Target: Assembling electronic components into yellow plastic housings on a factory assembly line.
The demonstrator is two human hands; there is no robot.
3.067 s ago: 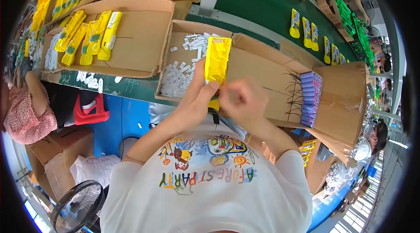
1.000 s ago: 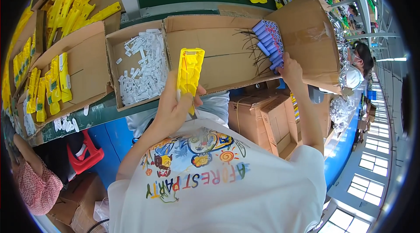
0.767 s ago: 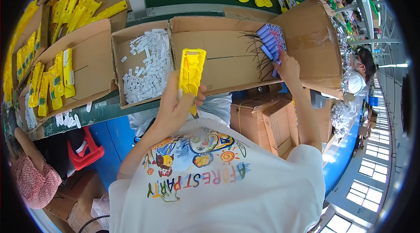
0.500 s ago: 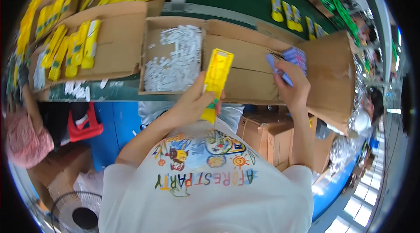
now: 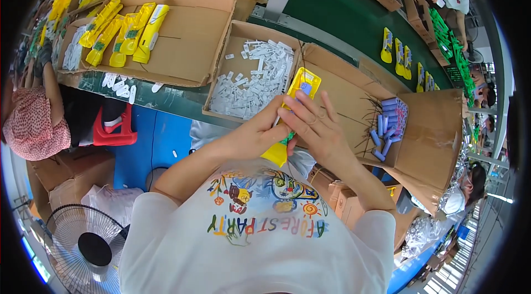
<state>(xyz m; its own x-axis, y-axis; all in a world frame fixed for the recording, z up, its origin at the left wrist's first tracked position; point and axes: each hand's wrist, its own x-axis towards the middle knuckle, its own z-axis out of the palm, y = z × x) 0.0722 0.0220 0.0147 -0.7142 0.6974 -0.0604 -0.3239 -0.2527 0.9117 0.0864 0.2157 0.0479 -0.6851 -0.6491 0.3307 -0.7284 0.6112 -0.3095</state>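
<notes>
Two hands meet at one yellow housing [image 5: 275, 155], held in front of the chest, its long axis slanting from the near end by the shirt to the far end, away and rightward. The left hand [image 5: 263, 131] is curled around its left side; the right hand [image 5: 323, 131] lies over it from the right, fingers extended and spread. A purple cylinder [image 5: 306, 88] sits in the far end, by the right fingertips; whether they press it cannot be told. More purple cylinders [image 5: 394, 117] lie farther right, nearer the right arm.

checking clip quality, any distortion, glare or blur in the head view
Head view: fisheye bows the back edge of the left cardboard box; same view: windows glare white at lower right; same view: left hand and right hand look fairly sharp.
</notes>
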